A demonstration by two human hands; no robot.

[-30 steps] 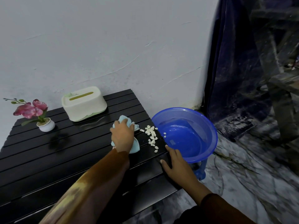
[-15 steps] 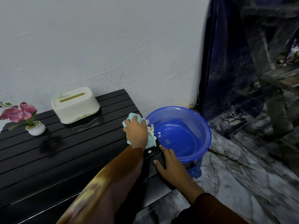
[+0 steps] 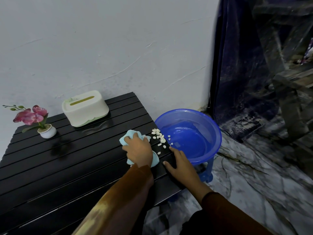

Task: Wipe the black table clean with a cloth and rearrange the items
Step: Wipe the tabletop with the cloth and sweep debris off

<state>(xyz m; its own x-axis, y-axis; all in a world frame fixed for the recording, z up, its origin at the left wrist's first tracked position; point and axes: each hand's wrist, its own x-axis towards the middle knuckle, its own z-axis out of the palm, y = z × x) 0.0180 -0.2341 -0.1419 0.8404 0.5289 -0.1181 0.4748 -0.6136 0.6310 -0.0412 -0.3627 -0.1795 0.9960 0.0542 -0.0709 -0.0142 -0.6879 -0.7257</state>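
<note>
Your left hand (image 3: 138, 150) presses down on the light blue cloth (image 3: 133, 135), fingers curled over it, near the black table's (image 3: 67, 167) right edge. Your right hand (image 3: 180, 161) lies flat and open on that edge. White crumbs (image 3: 160, 138) lie just beyond the cloth, beside the blue basin (image 3: 211, 126).
</note>
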